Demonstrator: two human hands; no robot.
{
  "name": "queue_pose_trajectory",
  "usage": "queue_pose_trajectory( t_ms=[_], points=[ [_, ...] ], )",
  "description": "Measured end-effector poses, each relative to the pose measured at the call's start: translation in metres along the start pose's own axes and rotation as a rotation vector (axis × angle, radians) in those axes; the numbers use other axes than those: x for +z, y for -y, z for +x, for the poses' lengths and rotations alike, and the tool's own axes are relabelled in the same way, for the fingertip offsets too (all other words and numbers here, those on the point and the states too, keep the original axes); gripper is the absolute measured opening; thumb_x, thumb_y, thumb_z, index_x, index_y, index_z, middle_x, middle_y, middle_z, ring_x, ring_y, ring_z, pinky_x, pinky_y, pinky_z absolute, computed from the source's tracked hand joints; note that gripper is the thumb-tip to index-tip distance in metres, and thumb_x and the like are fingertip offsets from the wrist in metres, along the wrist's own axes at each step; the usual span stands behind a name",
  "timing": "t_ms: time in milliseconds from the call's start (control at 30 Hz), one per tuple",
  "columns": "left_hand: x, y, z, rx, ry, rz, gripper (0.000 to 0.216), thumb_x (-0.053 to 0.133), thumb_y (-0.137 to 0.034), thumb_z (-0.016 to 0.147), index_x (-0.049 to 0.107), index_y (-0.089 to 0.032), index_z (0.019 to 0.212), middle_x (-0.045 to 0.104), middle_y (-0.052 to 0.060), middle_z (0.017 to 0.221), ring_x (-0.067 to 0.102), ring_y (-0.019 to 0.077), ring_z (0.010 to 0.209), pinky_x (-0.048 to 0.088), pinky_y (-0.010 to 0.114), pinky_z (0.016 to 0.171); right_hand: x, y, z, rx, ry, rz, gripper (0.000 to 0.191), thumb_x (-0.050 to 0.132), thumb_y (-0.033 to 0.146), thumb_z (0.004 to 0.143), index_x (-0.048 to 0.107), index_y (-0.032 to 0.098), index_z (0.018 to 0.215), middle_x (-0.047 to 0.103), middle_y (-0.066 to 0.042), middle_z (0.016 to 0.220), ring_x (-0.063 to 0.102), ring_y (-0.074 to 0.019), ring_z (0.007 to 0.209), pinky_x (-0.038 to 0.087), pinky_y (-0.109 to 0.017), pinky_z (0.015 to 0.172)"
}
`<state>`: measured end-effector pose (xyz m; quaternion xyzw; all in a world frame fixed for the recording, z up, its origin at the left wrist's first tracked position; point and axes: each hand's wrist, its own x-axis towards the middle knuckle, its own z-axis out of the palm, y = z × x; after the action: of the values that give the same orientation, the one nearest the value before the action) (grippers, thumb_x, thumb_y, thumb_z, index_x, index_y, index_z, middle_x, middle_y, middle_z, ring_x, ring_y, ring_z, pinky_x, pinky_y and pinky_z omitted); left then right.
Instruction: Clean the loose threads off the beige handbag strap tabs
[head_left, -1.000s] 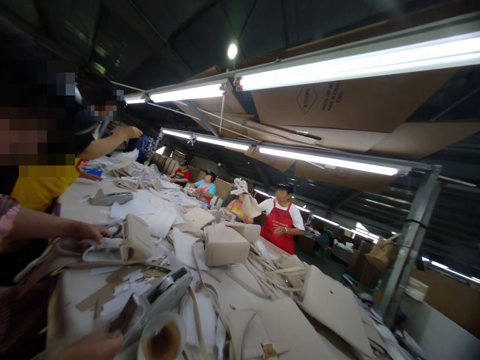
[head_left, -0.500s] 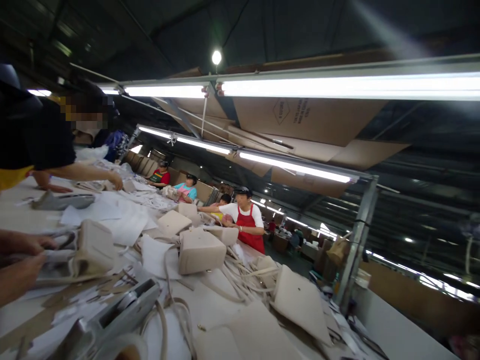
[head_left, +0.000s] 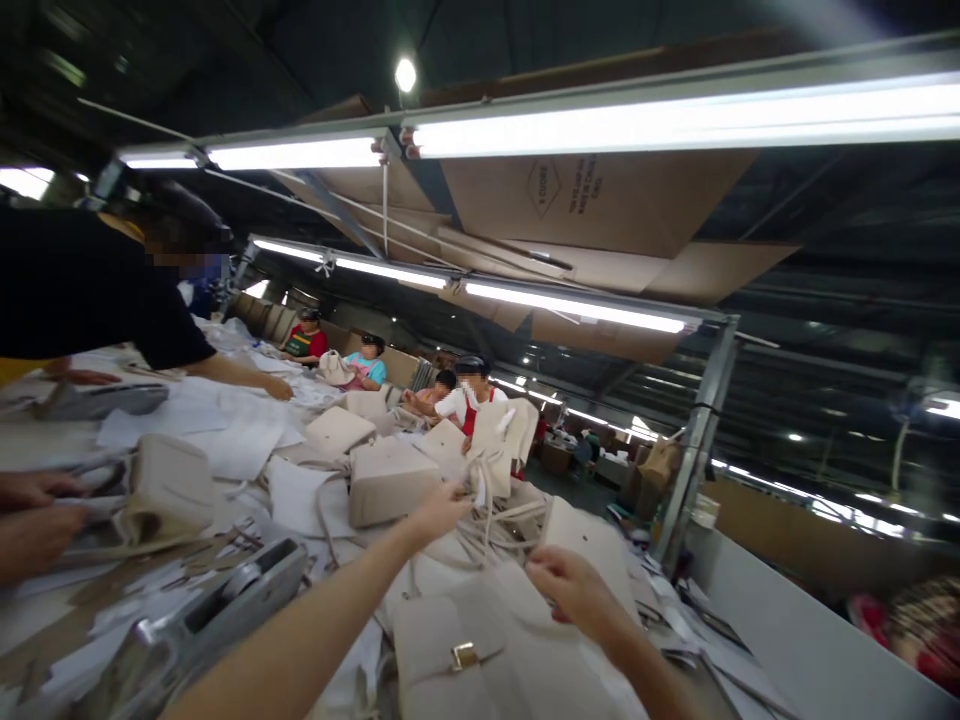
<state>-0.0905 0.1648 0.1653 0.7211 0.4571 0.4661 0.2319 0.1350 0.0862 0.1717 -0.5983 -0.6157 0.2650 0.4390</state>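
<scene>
My left hand (head_left: 444, 508) reaches forward over the table, its fingers closed on a bundle of beige straps (head_left: 486, 487) that rises from the pile. My right hand (head_left: 568, 588) hovers lower and nearer, fingers curled, beside a flat beige bag panel (head_left: 596, 540); what it holds, if anything, is hidden. Below both hands lies a beige bag with a gold clasp (head_left: 465, 655). A boxy beige bag (head_left: 388, 482) stands just left of my left hand.
The long table (head_left: 45, 610) is strewn with white paper, straps and beige bags. A metal tool (head_left: 206, 615) lies near left. Another person's hands (head_left: 30, 515) work on a bag at left; a black-sleeved person (head_left: 82, 290) leans across. Workers sit farther back. A steel post (head_left: 694, 450) stands right.
Both my arms have come into view, the left hand reaching out to the straps and lifting them. The view has swung slightly left and down. The black-sleeved person has stretched farther across the table.
</scene>
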Motion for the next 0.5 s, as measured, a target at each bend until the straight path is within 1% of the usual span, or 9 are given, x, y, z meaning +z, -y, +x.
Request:
queue_pose_trajectory(
  t_ms=[33, 100, 167, 233, 300, 333, 400, 433, 500],
  points=[
    [0.009, 0.018, -0.017, -0.072, 0.027, 0.037, 0.026, 0.062, -0.025, 0.087, 0.068, -0.013, 0.109, 0.071, 0.009, 0.109, 0.065, 0.0274, 0.104, 0.051, 0.044, 0.095, 0.009, -0.027, -0.008, 0.019, 0.036, -0.048, 0.030, 0.072, 0.038, 0.058, 0.073, 0.017, 0.080, 0.067, -0.005, 0.072, 0.061, -0.0208, 0.063, 0.047, -0.028, 0.046],
    [0.027, 0.049, -0.051, -0.181, 0.097, 0.096, 0.033, 0.061, -0.022, 0.082, 0.067, -0.011, 0.113, 0.070, 0.014, 0.117, 0.062, 0.0320, 0.113, 0.047, 0.045, 0.100, 0.018, -0.077, -0.022, -0.004, 0.099, -0.213, 0.039, 0.061, 0.046, 0.063, 0.073, 0.018, 0.087, 0.069, -0.008, 0.080, 0.064, -0.0239, 0.070, 0.049, -0.030, 0.049],
    [0.045, 0.070, -0.082, -0.233, 0.183, 0.130, 0.041, 0.062, -0.022, 0.078, 0.067, -0.009, 0.116, 0.068, 0.016, 0.123, 0.060, 0.0330, 0.118, 0.045, 0.042, 0.103, 0.018, -0.113, -0.036, -0.069, 0.093, -0.322, 0.045, 0.053, 0.048, 0.067, 0.072, 0.017, 0.094, 0.072, -0.011, 0.089, 0.067, -0.0263, 0.081, 0.055, -0.036, 0.066],
    [0.060, 0.080, -0.105, -0.247, 0.254, 0.144, 0.046, 0.063, -0.026, 0.076, 0.066, -0.009, 0.119, 0.066, 0.017, 0.128, 0.058, 0.0310, 0.122, 0.042, 0.037, 0.105, 0.016, -0.133, -0.049, -0.121, 0.052, -0.374, 0.045, 0.049, 0.047, 0.069, 0.071, 0.017, 0.093, 0.074, -0.013, 0.092, 0.068, -0.0276, 0.088, 0.053, -0.039, 0.084],
    [0.070, 0.085, -0.118, -0.259, 0.274, 0.150, 0.050, 0.062, -0.028, 0.077, 0.063, -0.012, 0.123, 0.061, 0.015, 0.135, 0.054, 0.0284, 0.128, 0.038, 0.033, 0.110, 0.014, -0.138, -0.062, -0.143, 0.027, -0.395, 0.040, 0.047, 0.047, 0.070, 0.070, 0.018, 0.086, 0.074, -0.013, 0.089, 0.068, -0.0279, 0.089, 0.051, -0.040, 0.089],
    [0.074, 0.086, -0.120, -0.272, 0.264, 0.153, 0.051, 0.059, -0.029, 0.078, 0.061, -0.013, 0.126, 0.058, 0.015, 0.139, 0.050, 0.0273, 0.132, 0.035, 0.032, 0.112, 0.014, -0.138, -0.069, -0.139, 0.014, -0.394, 0.038, 0.046, 0.048, 0.071, 0.068, 0.019, 0.083, 0.074, -0.012, 0.087, 0.068, -0.0275, 0.087, 0.051, -0.040, 0.087],
    [0.077, 0.090, -0.119, -0.316, 0.219, 0.160, 0.052, 0.053, -0.025, 0.081, 0.055, -0.012, 0.132, 0.050, 0.016, 0.147, 0.041, 0.0262, 0.140, 0.028, 0.032, 0.116, 0.018, -0.137, -0.085, -0.079, -0.009, -0.360, 0.035, 0.046, 0.050, 0.074, 0.065, 0.021, 0.079, 0.071, -0.009, 0.083, 0.067, -0.0254, 0.079, 0.053, -0.038, 0.075],
    [0.076, 0.093, -0.116, -0.345, 0.195, 0.161, 0.053, 0.050, -0.023, 0.082, 0.052, -0.010, 0.133, 0.048, 0.017, 0.148, 0.039, 0.0261, 0.141, 0.026, 0.032, 0.116, 0.022, -0.137, -0.094, -0.016, -0.018, -0.320, 0.034, 0.045, 0.051, 0.075, 0.063, 0.022, 0.078, 0.069, -0.007, 0.079, 0.066, -0.0240, 0.074, 0.053, -0.035, 0.067],
    [0.073, 0.099, -0.110, -0.409, 0.166, 0.153, 0.051, 0.045, -0.019, 0.083, 0.048, -0.007, 0.133, 0.051, 0.021, 0.144, 0.043, 0.0262, 0.137, 0.029, 0.033, 0.114, 0.030, -0.139, -0.112, 0.138, -0.015, -0.202, 0.034, 0.045, 0.054, 0.075, 0.058, 0.023, 0.076, 0.064, -0.003, 0.072, 0.064, -0.0208, 0.065, 0.049, -0.029, 0.052]
  ],
)
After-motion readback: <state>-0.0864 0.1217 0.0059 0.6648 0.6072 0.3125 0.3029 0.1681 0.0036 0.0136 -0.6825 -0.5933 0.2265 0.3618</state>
